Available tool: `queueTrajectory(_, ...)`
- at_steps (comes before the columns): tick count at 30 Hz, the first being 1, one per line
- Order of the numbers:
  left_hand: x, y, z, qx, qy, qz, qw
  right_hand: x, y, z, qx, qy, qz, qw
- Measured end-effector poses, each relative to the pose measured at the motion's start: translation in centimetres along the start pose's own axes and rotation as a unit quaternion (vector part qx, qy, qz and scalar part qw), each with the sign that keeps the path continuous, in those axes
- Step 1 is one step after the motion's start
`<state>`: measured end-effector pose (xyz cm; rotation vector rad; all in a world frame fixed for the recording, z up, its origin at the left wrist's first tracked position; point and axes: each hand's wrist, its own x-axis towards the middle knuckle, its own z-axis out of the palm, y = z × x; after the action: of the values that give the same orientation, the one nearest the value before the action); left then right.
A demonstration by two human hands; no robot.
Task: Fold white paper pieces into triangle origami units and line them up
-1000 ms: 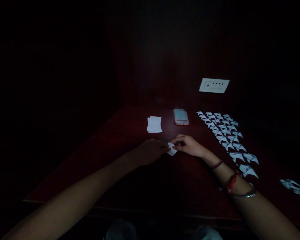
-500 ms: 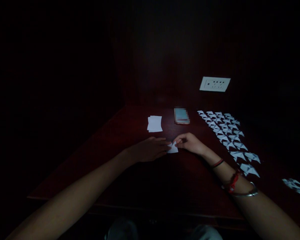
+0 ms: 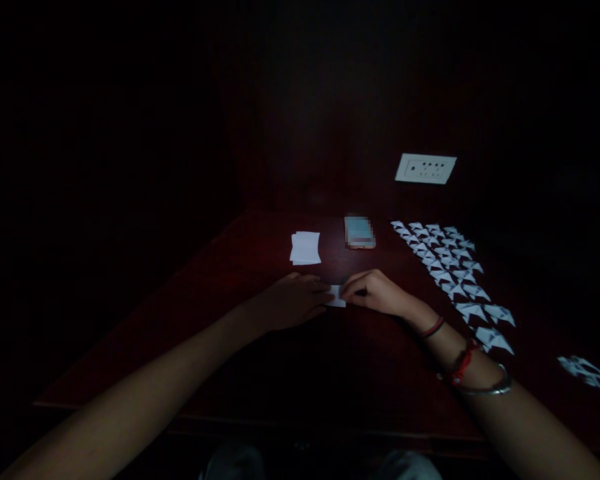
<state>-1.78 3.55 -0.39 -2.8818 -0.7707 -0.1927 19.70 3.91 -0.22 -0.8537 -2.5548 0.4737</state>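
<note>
A small white piece of paper (image 3: 337, 300), with its upper edge folded over, lies on the dark red table between my hands. My left hand (image 3: 297, 300) rests palm down, its fingers stretched flat with the tips over the paper's left part. From the right, my right hand (image 3: 375, 291) has thumb and fingers drawn together at the paper's right edge. Its fingertips hide that edge. Just beyond the hands is a stack of white paper squares (image 3: 305, 248).
A phone with a blurred screen (image 3: 359, 232) lies near the wall. Rows of folded white paper pieces (image 3: 445, 261) fill the table's right side, with another folded cluster (image 3: 586, 371) at the far right. A socket panel (image 3: 425, 169) is on the wall above the table (image 3: 190, 300).
The paper's raised corner flap is now down, and its top edge looks straight. My right fingers have moved from that corner down onto the paper. The view has shifted slightly.
</note>
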Motion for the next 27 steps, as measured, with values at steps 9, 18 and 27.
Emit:
queueTrajectory(9, 0.36, 0.31, -0.24, -0.029, -0.005, 0.000, 1.000, -0.19, -0.13, -0.02, -0.015, -0.016, -0.037, 0.999)
queueTrajectory(18, 0.06, 0.57, -0.14, -0.036, -0.041, -0.014, 0.998, -0.14, -0.57, 0.39, -0.022, 0.002, -0.027, 0.999)
queueTrajectory(27, -0.23, 0.80, -0.08, -0.052, -0.046, -0.026, 0.997, -0.29, -0.52, 0.12, -0.018, -0.002, -0.022, 1.000)
